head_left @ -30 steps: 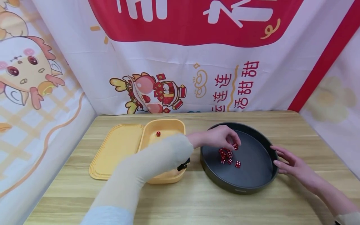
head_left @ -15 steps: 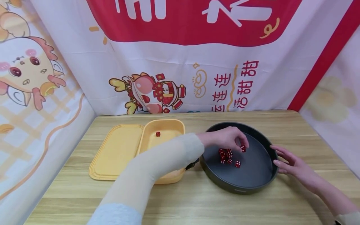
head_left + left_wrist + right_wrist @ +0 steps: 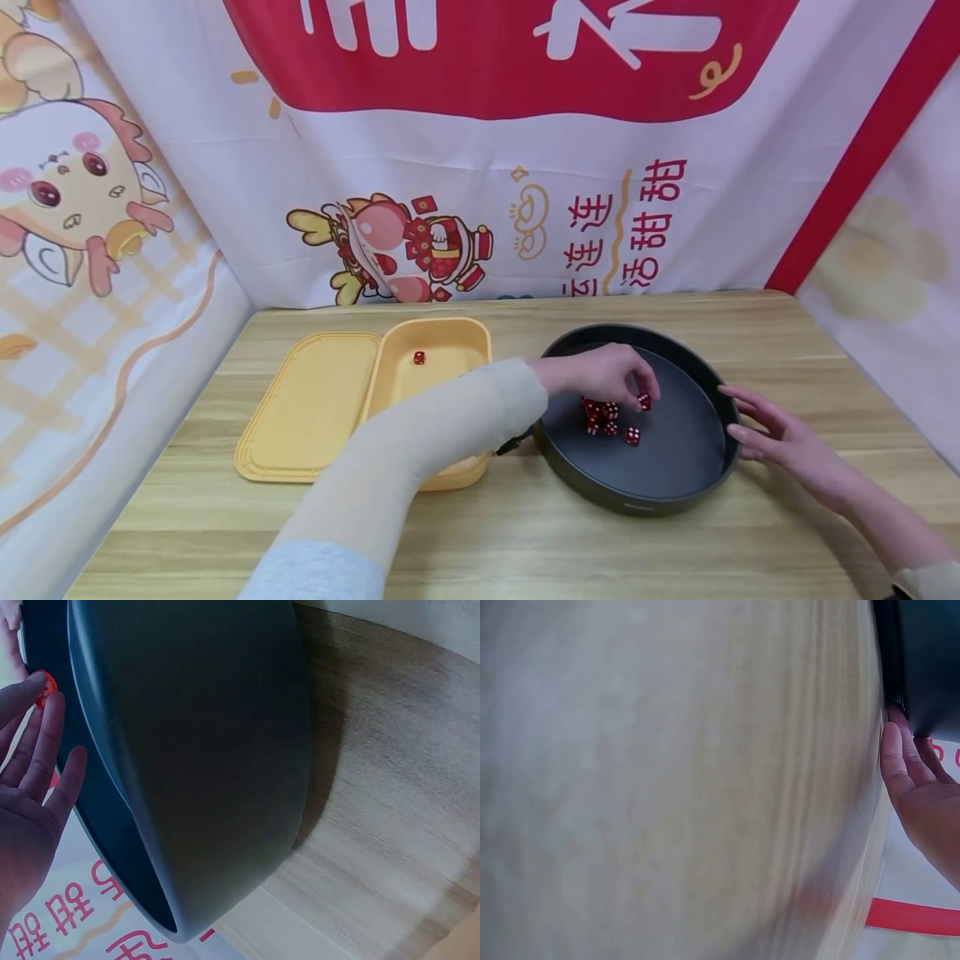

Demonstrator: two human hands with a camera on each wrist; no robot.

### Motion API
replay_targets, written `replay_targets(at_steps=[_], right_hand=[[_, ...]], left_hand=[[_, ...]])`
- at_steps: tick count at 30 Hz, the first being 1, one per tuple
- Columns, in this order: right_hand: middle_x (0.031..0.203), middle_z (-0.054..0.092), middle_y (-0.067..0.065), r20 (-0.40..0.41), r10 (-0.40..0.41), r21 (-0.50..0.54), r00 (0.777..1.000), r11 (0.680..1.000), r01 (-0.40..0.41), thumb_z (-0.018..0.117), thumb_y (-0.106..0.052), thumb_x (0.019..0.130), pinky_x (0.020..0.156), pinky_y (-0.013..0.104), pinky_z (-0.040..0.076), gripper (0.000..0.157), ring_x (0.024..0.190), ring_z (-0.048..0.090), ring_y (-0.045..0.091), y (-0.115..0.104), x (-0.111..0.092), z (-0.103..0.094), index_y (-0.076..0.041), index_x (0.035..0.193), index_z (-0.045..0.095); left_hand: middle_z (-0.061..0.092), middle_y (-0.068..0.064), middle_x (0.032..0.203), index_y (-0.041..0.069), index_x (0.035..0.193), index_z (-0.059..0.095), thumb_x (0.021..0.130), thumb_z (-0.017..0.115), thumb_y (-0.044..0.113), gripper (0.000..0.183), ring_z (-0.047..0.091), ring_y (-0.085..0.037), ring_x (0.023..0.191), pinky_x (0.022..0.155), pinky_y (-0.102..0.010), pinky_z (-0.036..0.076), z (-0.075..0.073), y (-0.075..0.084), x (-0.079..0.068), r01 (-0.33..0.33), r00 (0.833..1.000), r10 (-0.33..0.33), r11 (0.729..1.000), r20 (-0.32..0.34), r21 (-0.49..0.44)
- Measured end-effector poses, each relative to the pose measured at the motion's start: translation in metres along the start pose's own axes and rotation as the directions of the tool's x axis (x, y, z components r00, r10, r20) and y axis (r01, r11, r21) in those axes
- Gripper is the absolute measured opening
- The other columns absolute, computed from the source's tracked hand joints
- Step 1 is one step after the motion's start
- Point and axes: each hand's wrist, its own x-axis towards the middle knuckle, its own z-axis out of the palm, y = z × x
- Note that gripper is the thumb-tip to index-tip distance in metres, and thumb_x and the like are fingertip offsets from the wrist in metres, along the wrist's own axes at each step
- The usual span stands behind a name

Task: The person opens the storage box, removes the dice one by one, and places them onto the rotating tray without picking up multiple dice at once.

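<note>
My left hand (image 3: 611,372) reaches over the round dark pan (image 3: 667,492) and pinches a red die (image 3: 644,402) between thumb and fingertips. The left wrist view shows that same die (image 3: 46,688) at the fingertips, with the other fingers spread. Several red dice (image 3: 600,415) lie clustered in the pan below the hand, partly hidden by it, and a single die (image 3: 633,436) sits a little apart. At the pan's right side my right hand (image 3: 780,437) rests its fairly straight fingers on the rim and outer wall.
A yellow box (image 3: 457,479), partly covered by my left sleeve, stands left of the pan with one red die (image 3: 419,357) inside. Its flat yellow lid (image 3: 311,408) lies beside it on the wooden table (image 3: 525,550). A printed cloth (image 3: 450,150) hangs behind.
My left hand, over the dice cluster a second ago, has moved right with a pinched die, then slightly back left. My right hand stays at the rim.
</note>
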Motion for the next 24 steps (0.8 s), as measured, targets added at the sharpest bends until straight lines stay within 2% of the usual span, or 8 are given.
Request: replay_targets(at_steps=[4, 6, 14, 21, 24], right_hand=[[0.138, 0.033, -0.006, -0.001, -0.011, 0.008, 1.000, 1.000, 0.011, 0.049, -0.008, 0.102, 0.079, 0.027, 0.054, 0.054, 0.113, 0.041, -0.015, 0.000, 0.000, 0.001, -0.014, 0.152, 0.030], [0.137, 0.033, -0.009, 0.000, -0.014, 0.012, 1.000, 1.000, 0.014, 0.049, -0.008, 0.102, 0.079, 0.027, 0.054, 0.054, 0.113, 0.041, -0.014, 0.000, 0.000, 0.001, -0.014, 0.152, 0.030], [0.137, 0.033, -0.011, 0.008, -0.019, 0.022, 1.000, 1.000, 0.019, 0.049, -0.008, 0.102, 0.079, 0.027, 0.054, 0.055, 0.114, 0.040, -0.015, 0.000, 0.001, 0.002, -0.014, 0.152, 0.030], [0.140, 0.032, -0.006, 0.005, -0.015, 0.016, 1.000, 1.000, 0.015, 0.049, -0.008, 0.102, 0.079, 0.026, 0.054, 0.054, 0.113, 0.038, -0.017, 0.000, 0.001, 0.001, -0.014, 0.152, 0.031], [0.142, 0.031, -0.002, 0.007, -0.008, 0.012, 1.000, 1.000, 0.007, 0.048, -0.008, 0.102, 0.079, 0.026, 0.053, 0.054, 0.112, 0.038, -0.017, 0.000, 0.000, 0.000, -0.015, 0.152, 0.030]], left_hand=[[0.062, 0.010, 0.098, 0.016, 0.112, 0.070, 0.089, 0.072, 0.010, 0.024, 0.058, 0.001, 0.084, 0.076, -0.012, 0.044, -0.001, -0.001, -0.003, 0.014, 1.000, -0.014, 1.000, 0.009, 0.021], [0.064, 0.008, 0.100, 0.016, 0.112, 0.070, 0.088, 0.072, 0.009, 0.025, 0.057, 0.000, 0.085, 0.076, -0.012, 0.043, -0.003, -0.002, -0.004, 0.021, 1.000, -0.021, 1.000, 0.011, 0.022], [0.067, 0.003, 0.103, 0.011, 0.111, 0.071, 0.089, 0.071, 0.010, 0.022, 0.059, -0.003, 0.086, 0.075, -0.014, 0.046, -0.015, -0.007, -0.021, -0.028, 0.999, 0.029, 0.999, -0.040, 0.015], [0.070, -0.009, 0.101, 0.003, 0.108, 0.071, 0.087, 0.072, 0.003, 0.021, 0.061, -0.013, 0.082, 0.071, -0.017, 0.047, -0.028, -0.012, -0.051, -0.104, 0.993, 0.102, 0.994, -0.065, -0.028], [0.069, -0.010, 0.103, 0.002, 0.108, 0.071, 0.087, 0.072, 0.003, 0.021, 0.060, -0.012, 0.082, 0.073, -0.018, 0.048, -0.032, -0.017, -0.065, -0.120, 0.990, 0.115, 0.991, -0.077, -0.054]])
